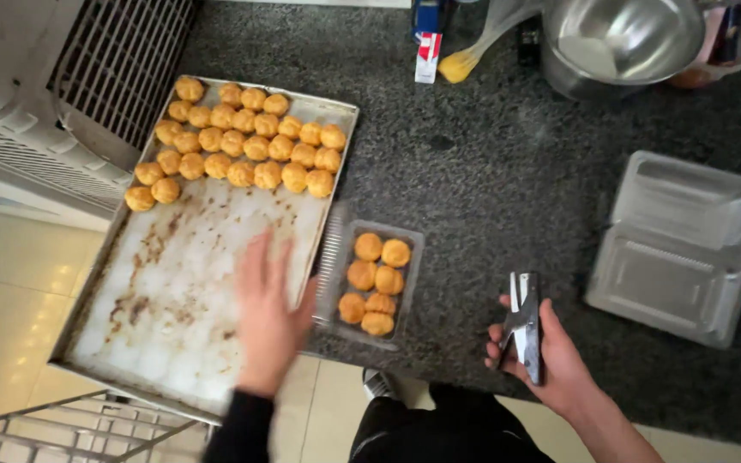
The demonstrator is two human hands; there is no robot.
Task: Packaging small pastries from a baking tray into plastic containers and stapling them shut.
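The right hand, at five o'clock, is closed around a black and silver metal stapler. The left hand, at seven o'clock, hovers flat and open with nothing in it, blurred, over the bare end of the long metal baking tray. Just beside it, toward three o'clock, sits a clear plastic clamshell box holding six golden round pastry puffs. The box lies near the counter edge; a careless sweep of that hand could knock it off.
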